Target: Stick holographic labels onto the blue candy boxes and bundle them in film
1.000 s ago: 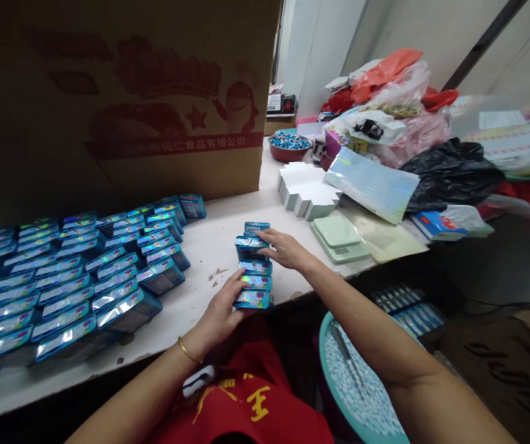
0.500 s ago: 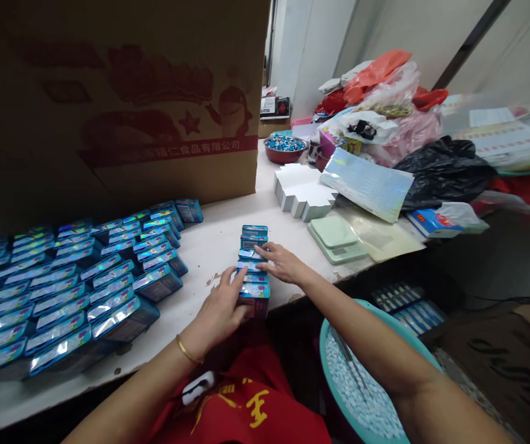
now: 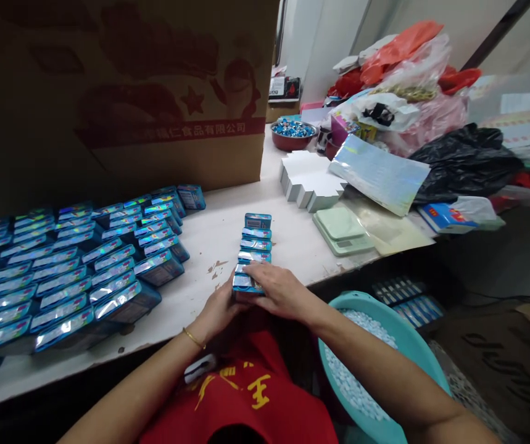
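Observation:
A short row of small blue boxes (image 3: 255, 245) with shiny tops stands near the table's front edge. At its near end, my left hand (image 3: 218, 311) is closed against the left side of the nearest blue boxes (image 3: 247, 282). My right hand (image 3: 281, 288) grips the same boxes from the right, fingers over their tops and thumb low at the front. The undersides of these boxes and part of my left fingers are hidden. To the left, many more blue boxes (image 3: 107, 271) stand upright in close rows.
A large cardboard carton (image 3: 176, 160) rises behind the rows. Rightward are a stack of white card (image 3: 308, 172), a pale green scale (image 3: 341, 231), a bowl of wrapped sweets (image 3: 287, 142) and piled plastic bags (image 3: 403, 80). Below the edge stands a turquoise tub (image 3: 431, 364) of white pellets.
Both hands have moved toward my body, to the near end of the row. My right hand has come down from the middle boxes onto the nearest ones. The view has shifted slightly.

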`<state>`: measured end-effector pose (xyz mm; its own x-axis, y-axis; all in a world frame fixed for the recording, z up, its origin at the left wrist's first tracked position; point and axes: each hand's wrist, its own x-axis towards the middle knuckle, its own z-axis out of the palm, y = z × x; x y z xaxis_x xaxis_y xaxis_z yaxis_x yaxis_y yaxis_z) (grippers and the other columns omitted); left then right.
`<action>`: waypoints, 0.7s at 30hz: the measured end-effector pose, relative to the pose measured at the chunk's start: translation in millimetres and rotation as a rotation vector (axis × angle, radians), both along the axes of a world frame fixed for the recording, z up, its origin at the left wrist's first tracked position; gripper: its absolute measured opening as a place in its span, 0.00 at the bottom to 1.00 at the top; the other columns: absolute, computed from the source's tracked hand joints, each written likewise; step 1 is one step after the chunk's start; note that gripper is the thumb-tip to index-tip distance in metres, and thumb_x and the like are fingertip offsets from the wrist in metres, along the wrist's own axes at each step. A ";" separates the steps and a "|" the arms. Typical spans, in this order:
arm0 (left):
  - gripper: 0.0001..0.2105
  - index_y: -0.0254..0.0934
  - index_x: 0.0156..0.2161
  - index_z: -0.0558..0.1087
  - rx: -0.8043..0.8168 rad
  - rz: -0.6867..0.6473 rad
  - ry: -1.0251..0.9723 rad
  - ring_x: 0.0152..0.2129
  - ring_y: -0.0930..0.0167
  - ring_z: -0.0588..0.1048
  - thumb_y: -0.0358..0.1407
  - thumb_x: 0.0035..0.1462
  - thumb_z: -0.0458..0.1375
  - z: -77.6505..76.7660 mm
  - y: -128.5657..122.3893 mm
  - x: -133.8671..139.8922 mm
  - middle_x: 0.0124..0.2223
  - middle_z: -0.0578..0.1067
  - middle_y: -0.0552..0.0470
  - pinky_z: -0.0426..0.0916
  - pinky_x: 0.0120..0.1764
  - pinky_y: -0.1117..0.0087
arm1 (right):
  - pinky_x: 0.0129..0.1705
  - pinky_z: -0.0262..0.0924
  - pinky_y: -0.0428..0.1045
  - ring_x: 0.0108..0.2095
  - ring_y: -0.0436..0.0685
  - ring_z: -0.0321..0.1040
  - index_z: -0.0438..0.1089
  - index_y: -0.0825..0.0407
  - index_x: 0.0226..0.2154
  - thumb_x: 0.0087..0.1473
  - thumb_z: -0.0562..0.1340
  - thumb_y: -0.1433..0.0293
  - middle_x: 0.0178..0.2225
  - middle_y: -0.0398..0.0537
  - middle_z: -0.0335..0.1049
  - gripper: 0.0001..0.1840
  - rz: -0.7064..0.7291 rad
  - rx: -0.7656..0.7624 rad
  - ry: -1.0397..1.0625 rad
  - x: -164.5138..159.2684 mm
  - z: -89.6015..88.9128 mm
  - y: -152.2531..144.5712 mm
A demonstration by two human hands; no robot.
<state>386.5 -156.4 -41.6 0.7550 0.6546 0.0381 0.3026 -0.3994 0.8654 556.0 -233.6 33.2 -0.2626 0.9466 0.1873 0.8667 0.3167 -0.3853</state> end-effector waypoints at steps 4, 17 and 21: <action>0.16 0.40 0.48 0.67 0.156 0.037 0.114 0.41 0.65 0.70 0.32 0.52 0.51 -9.6 2.8 -1.0 0.43 0.74 0.48 0.63 0.44 0.62 | 0.52 0.54 0.54 0.52 0.59 0.57 0.56 0.54 0.50 0.50 0.57 0.71 0.51 0.55 0.61 0.23 -0.024 0.014 -0.002 0.9 -1.4 -1.3; 0.15 0.42 0.50 0.64 0.344 0.055 0.223 0.43 0.69 0.70 0.35 0.57 0.47 -16.6 -2.1 -11.7 0.48 0.72 0.49 0.61 0.44 0.68 | 0.52 0.56 0.55 0.54 0.59 0.54 0.52 0.53 0.55 0.50 0.56 0.73 0.52 0.54 0.59 0.28 -0.085 0.161 -0.065 -1.4 -21.4 -16.2; 0.19 0.42 0.56 0.57 0.395 0.093 0.267 0.45 0.69 0.69 0.37 0.58 0.46 -17.5 -6.1 -12.5 0.51 0.69 0.49 0.60 0.45 0.67 | 0.49 0.60 0.54 0.49 0.59 0.59 0.51 0.51 0.56 0.49 0.55 0.76 0.49 0.52 0.62 0.31 -0.054 0.205 -0.138 -2.2 -25.9 -24.6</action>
